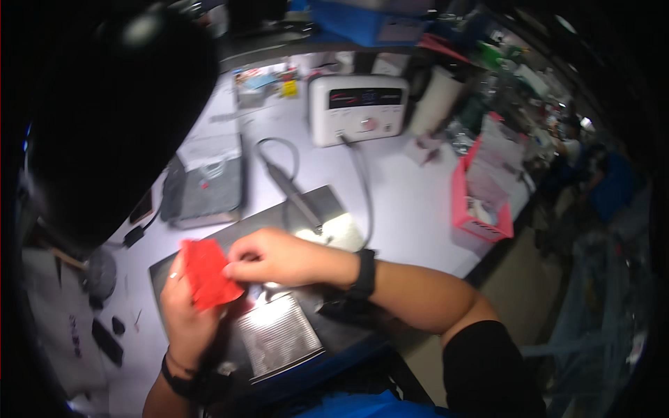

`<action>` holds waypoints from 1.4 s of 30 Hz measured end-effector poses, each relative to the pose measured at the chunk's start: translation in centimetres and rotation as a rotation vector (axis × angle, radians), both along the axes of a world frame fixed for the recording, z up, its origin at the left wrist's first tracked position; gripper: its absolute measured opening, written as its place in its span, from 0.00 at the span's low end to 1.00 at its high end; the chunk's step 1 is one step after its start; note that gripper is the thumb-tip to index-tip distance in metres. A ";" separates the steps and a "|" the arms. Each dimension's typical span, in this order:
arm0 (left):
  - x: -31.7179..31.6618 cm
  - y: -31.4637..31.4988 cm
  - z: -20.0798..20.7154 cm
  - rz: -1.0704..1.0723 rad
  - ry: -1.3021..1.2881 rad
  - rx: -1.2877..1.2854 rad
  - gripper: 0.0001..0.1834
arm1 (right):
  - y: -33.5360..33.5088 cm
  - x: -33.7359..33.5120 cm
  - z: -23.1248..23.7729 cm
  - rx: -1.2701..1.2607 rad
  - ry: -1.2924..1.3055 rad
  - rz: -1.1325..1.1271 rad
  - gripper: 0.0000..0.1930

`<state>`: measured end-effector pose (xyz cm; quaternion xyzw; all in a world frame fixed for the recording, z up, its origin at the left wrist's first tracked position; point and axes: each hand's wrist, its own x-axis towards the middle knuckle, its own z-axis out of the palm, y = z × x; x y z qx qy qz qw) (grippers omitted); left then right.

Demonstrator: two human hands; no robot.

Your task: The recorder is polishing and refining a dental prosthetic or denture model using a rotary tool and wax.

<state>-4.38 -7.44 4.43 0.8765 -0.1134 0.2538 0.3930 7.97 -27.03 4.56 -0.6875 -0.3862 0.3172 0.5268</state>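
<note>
A small, bright red, soft-looking sheet or pouch (pixel 209 275) is in my left hand (pixel 185 317), whose fingers wrap its left side. The thumb and forefinger of my right hand (pixel 279 256) pinch at its right edge. Blur hides what the red piece is exactly and whether anything lies inside. Just below my hands, a shiny ridged metal plate (pixel 282 334) rests on a dark mat (pixel 254 221). Beyond my right wrist lies a dark pen-shaped tool (pixel 293 191), its tip by a pale pad (pixel 341 233).
A white control unit (pixel 359 108) with a knob stands at the back, its cable running toward the mat. Dark box-like case (pixel 209 191) sits left; a pink open box (pixel 481 202) is right. A large black rounded object (pixel 125 118) looms at upper left.
</note>
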 end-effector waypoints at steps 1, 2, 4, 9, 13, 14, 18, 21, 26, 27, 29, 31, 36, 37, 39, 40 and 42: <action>-0.2 -0.4 0.1 0.030 0.049 -0.076 0.17 | 0.0 -0.1 0.2 0.023 -0.001 0.017 0.16; -0.4 -0.7 0.3 0.005 0.082 -0.192 0.18 | -0.2 -0.2 0.5 0.025 0.007 0.015 0.15; -0.8 -1.0 0.5 -0.020 0.104 -0.297 0.19 | -0.5 -0.7 1.1 0.046 0.035 0.030 0.15; -1.2 -0.4 0.0 -0.003 0.165 -0.206 0.26 | -0.6 -1.0 2.0 0.138 -0.128 0.018 0.16; -1.5 -0.3 -0.4 -0.045 0.100 -0.329 0.28 | -0.6 -1.5 2.3 0.124 -0.159 -0.016 0.16; -1.4 -0.3 -0.2 -0.063 0.095 -0.318 0.29 | -0.7 -1.6 2.5 0.158 -0.145 -0.021 0.17; -1.2 -0.1 0.2 -0.060 0.094 -0.224 0.32 | -0.6 -1.7 2.5 0.138 -0.254 -0.053 0.16; -1.3 0.3 0.2 -0.061 -0.023 -0.154 0.24 | -0.1 -1.9 2.2 0.139 -0.282 -0.051 0.10; -1.6 0.6 0.4 -0.076 -0.054 -0.107 0.23 | -0.1 -2.3 2.0 0.193 -0.003 -0.026 0.11; -1.6 0.6 0.5 -0.100 -0.017 -0.101 0.27 | -0.1 -2.3 1.9 0.205 0.052 -0.031 0.11; -1.5 0.2 0.6 -0.079 -0.029 -0.156 0.22 | -0.2 -2.3 1.7 0.195 0.139 -0.015 0.11; -1.2 -0.2 0.6 -0.072 -0.052 -0.218 0.17 | -0.4 -2.1 1.6 0.180 0.217 -0.009 0.10; -1.4 -0.1 1.1 -0.077 -0.036 -0.065 0.18 | -0.1 -2.1 1.1 0.219 0.290 0.047 0.12; -1.5 -0.1 1.0 -0.078 -0.005 -0.079 0.18 | 0.0 -2.1 1.1 0.191 0.312 0.037 0.12; -1.4 0.1 0.9 -0.066 -0.016 -0.076 0.17 | -0.1 -2.4 1.3 0.209 0.380 0.017 0.11; -1.3 0.1 0.7 -0.054 -0.029 -0.074 0.17 | 0.0 -2.5 1.5 0.201 0.456 -0.019 0.11; -1.1 0.4 0.6 -0.067 -0.064 -0.015 0.17 | 0.2 -2.7 1.8 0.248 0.367 -0.072 0.10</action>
